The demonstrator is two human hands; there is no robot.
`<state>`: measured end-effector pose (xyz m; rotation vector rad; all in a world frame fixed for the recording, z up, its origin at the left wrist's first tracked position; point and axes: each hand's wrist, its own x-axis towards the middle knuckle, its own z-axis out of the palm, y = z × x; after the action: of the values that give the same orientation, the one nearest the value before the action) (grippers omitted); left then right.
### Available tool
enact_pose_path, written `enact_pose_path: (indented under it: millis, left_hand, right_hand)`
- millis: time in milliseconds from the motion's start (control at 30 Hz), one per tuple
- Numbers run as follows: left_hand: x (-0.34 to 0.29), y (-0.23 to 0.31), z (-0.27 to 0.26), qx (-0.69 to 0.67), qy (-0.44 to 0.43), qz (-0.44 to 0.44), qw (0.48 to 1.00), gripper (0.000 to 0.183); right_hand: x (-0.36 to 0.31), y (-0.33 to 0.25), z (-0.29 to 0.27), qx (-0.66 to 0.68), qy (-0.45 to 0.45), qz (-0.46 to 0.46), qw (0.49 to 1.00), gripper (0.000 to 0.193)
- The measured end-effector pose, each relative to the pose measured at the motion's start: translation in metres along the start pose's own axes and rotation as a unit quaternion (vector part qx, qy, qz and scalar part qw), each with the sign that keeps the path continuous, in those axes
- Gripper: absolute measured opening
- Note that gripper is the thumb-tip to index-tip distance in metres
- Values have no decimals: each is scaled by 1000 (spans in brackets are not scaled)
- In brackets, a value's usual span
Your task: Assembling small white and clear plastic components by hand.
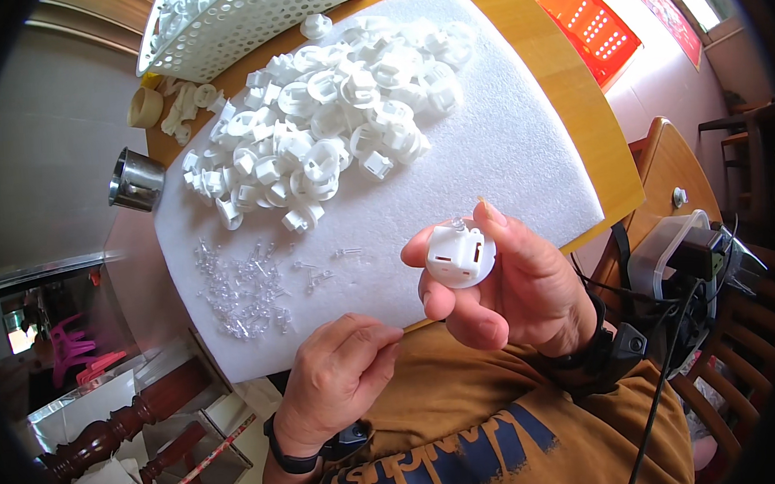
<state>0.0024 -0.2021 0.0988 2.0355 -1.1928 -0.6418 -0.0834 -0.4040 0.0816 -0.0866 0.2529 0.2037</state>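
Note:
My right hand (532, 282) grips a small white plastic housing (458, 260) between thumb and fingers, raised over the near edge of the foam sheet (516, 163). Slots show in the housing's face, and a bit of clear plastic (459, 225) sits at its top. My left hand (342, 373) is closed, thumb and fingers pressed together, just left of the housing and apart from it. Whatever those fingers may pinch is hidden. Left of centre on the foam lies a scatter of small clear plastic pins (244, 286). Beyond them is a big heap of similar white plastic parts (309, 114).
A white perforated basket (250, 24) holding more parts stands at the far left of the wooden table (589, 123). A metal cup (137, 179) and a tape roll (144, 108) are at the left edge. To the right are a clear plastic bin (663, 252) with cables and an orange crate (583, 21).

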Motion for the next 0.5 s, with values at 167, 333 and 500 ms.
enact_pose_path:
  millis: [167, 333, 500]
  left_hand:
    - [0, 0, 0, 4, -5, -3, 1000, 19]
    - [-1, -3, 0, 3, 2, 9, 1000, 20]
    - [1, -4, 0, 0, -3, 13, 1000, 20]
  right_hand:
    - [0, 0, 1, -3, 9, 6, 1000, 62]
    - [0, -1, 2, 24, 6, 19, 1000, 63]
    - [-1, -1, -1, 43, -7, 24, 999, 63]
